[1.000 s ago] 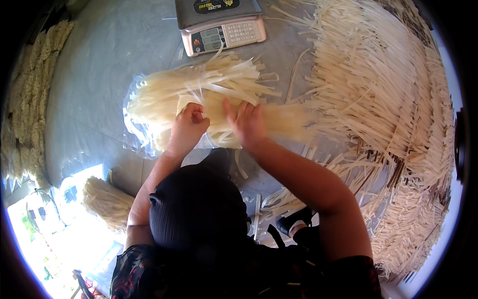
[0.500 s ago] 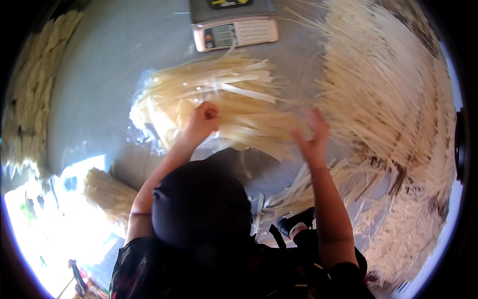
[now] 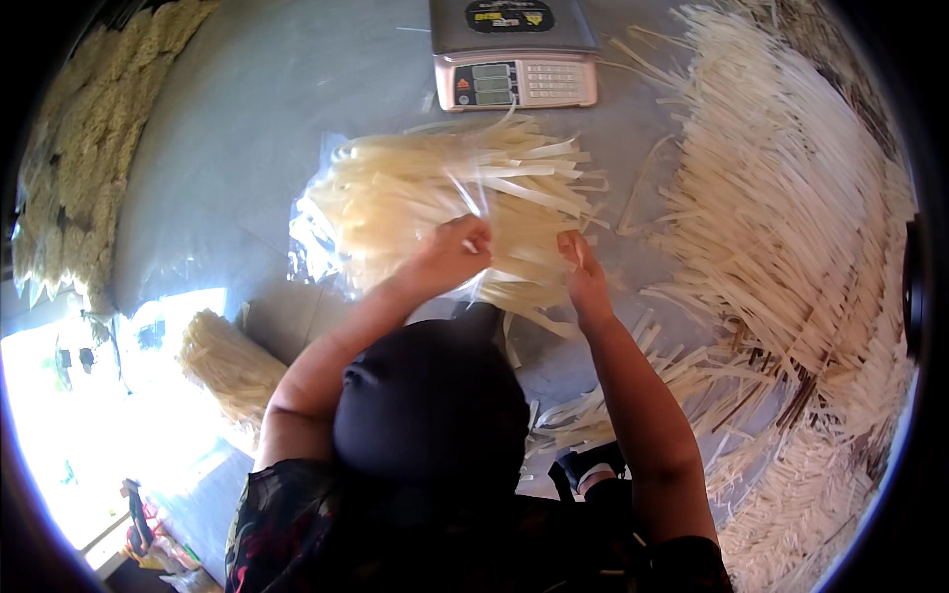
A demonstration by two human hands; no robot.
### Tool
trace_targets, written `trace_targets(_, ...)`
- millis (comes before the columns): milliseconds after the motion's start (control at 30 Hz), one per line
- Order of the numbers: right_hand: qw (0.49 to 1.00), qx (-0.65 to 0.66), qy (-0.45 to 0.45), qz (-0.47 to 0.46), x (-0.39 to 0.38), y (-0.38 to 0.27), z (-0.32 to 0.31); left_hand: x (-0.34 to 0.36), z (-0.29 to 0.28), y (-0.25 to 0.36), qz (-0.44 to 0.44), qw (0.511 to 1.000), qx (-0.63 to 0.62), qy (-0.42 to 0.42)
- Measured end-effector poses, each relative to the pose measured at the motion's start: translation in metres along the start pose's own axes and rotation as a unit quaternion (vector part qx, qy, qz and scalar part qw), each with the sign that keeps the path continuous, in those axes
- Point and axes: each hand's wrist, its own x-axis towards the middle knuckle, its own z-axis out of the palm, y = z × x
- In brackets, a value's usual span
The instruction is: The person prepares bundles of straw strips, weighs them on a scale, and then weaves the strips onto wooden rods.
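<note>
A clear plastic bag [image 3: 314,232] lies on its side on the floor, with its shiny closed end to the left. Inside it is a thick bundle of flat, pale yellow dried noodles [image 3: 534,198], whose loose ends stick out toward the right. My left hand [image 3: 455,255] is over the front of the bundle, its fingers pinched on the bag's edge near the middle. Beside the protruding ends, my right hand [image 3: 583,272] has its fingers bunched together; whether anything is between them is hidden.
A digital scale [image 3: 519,74] stands beyond the bag. A large heap of loose noodles [image 3: 781,217] spreads along the right side. Packed bundles [image 3: 94,148] line the far left, and another bundle [image 3: 229,364] lies near my left elbow. A dark rounded shape [image 3: 430,405] blocks the lower middle.
My right hand has gone from spread fingers to bunched ones and moved in closer to the noodle ends. My left hand has shifted right along the bag. The whole view has shifted slightly.
</note>
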Motion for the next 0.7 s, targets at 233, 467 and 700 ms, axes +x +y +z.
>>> trace_targets(233, 0.943, 0.197, 0.069, 0.259, 0.001, -0.030, -0.058, 0.004, -0.183, -0.115, 0.007, 0.809, 0.384, 0.445)
trace_targets(467, 0.915, 0.371, -0.019, 0.157, 0.006, -0.047, -0.010, 0.004, -0.145, -0.106, -0.262, 0.932, -0.232, 0.100)
trace_targets(700, 0.963, 0.151, 0.017, 0.223, -0.026, -0.025, -0.077, -0.018, -0.038, -0.004, -0.034, 0.959, 0.266, -0.089)
